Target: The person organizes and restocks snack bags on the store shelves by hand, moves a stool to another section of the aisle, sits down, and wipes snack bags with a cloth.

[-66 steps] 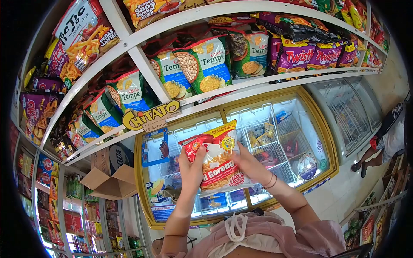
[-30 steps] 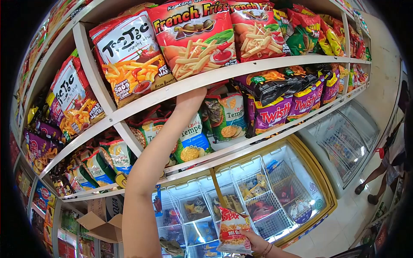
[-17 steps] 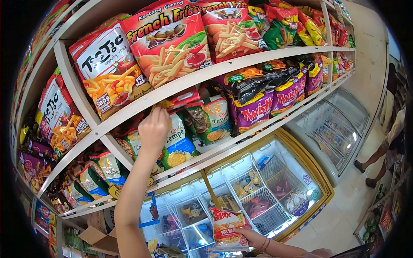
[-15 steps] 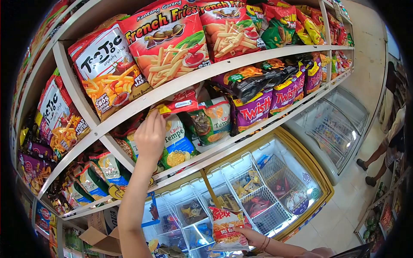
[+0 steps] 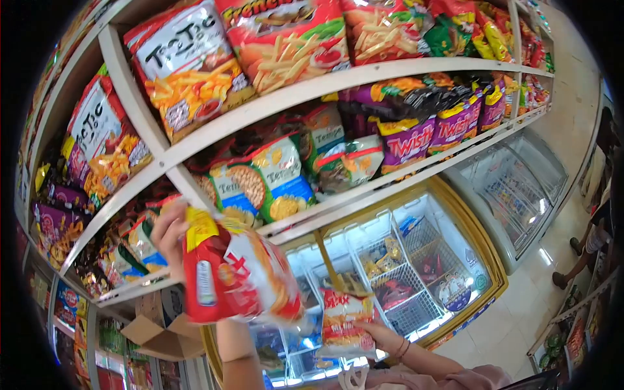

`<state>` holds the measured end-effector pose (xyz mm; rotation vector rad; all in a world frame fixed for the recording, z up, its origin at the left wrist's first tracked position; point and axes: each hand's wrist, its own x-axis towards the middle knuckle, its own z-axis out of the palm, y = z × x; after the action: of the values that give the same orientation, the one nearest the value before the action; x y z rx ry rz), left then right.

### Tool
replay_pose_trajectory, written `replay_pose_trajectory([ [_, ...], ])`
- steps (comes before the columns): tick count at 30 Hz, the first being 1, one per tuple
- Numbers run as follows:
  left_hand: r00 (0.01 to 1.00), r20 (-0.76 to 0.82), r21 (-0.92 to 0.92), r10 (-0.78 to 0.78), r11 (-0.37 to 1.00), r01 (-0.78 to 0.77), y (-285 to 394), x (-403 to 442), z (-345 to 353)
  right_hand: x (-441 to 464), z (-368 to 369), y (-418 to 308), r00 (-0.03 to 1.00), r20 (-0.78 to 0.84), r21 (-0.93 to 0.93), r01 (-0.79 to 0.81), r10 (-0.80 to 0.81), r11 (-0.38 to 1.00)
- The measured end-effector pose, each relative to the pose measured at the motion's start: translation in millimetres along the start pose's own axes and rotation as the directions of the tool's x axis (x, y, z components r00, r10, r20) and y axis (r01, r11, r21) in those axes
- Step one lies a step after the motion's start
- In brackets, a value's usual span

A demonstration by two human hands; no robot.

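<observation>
My left hand (image 5: 170, 235) grips a red and white snack bag (image 5: 244, 273) by its yellow-cornered end, in front of the shelf; the bag is tilted and blurred by motion. Lower down, my right hand (image 5: 385, 340) holds a second red and white snack bag (image 5: 346, 322) by its right side, roughly upright above the freezer. Behind the left bag, Tempe chip bags (image 5: 284, 177) stand on the lower shelf. One green and white bag (image 5: 351, 162) there leans over beside the purple Twist bags (image 5: 406, 143).
Above are Tic Tic bags (image 5: 188, 65) and French Fries bags (image 5: 286, 49). Below the shelf edge (image 5: 364, 201) is a gold-rimmed chest freezer (image 5: 484, 250) with wire baskets; another freezer (image 5: 510, 188) stands beyond. An open cardboard box (image 5: 159, 335) sits at lower left. A person's legs (image 5: 582, 253) show at right.
My left hand has drawn the red snack bag out of the lower shelf, down and to the left. The green and white bag there now leans over. My right hand still holds its bag.
</observation>
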<state>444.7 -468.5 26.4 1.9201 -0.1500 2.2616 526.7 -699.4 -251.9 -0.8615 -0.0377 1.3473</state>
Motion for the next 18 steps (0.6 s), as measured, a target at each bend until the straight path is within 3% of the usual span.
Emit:
replay_pose_trajectory([
  [2,0.917,0.219,-0.333,-0.334,0.857,0.393,4,-17,2,8,0,-5,0.995,0.036,-0.053,0.1,-0.098,0.994],
  [5,0.627,0.567,-0.568,-0.535,0.298,0.767,1,-65,1,9,22,-23,0.97,0.039,-0.113,0.244,-0.241,0.963],
  [7,0.483,0.701,-0.568,-0.524,-0.002,0.823,-8,-106,3,8,43,-36,0.923,0.093,-0.226,0.386,-0.374,0.895],
  [11,0.383,0.797,-0.532,-0.468,-0.242,0.812,-17,-167,3,9,73,-44,0.888,0.12,-0.273,0.46,-0.444,0.845],
  [12,0.386,0.8,-0.525,-0.46,-0.224,0.821,-18,-174,4,9,76,-44,0.883,0.104,-0.27,0.468,-0.458,0.841],
  [13,0.401,0.798,-0.522,-0.451,-0.183,0.833,-18,-180,5,14,72,-41,0.871,0.187,-0.261,0.49,-0.455,0.832],
  [14,0.451,0.781,-0.514,-0.432,-0.036,0.857,-18,-179,6,13,72,-39,0.855,0.235,-0.223,0.51,-0.462,0.831],
  [15,0.545,0.736,-0.498,-0.401,0.225,0.838,-12,-173,5,12,71,-36,0.835,0.283,-0.184,0.53,-0.471,0.828],
  [16,0.588,0.747,-0.35,-0.311,0.567,0.745,-16,-164,0,12,71,-33,0.812,0.33,-0.144,0.547,-0.481,0.825],
  [17,0.563,0.743,-0.241,-0.362,0.641,0.729,-6,-160,-7,22,70,-27,0.723,0.46,-0.135,0.631,-0.515,0.764],
  [18,0.542,0.732,-0.124,-0.413,0.701,0.703,12,-143,-12,25,70,-20,0.725,0.471,-0.119,0.616,-0.502,0.779],
])
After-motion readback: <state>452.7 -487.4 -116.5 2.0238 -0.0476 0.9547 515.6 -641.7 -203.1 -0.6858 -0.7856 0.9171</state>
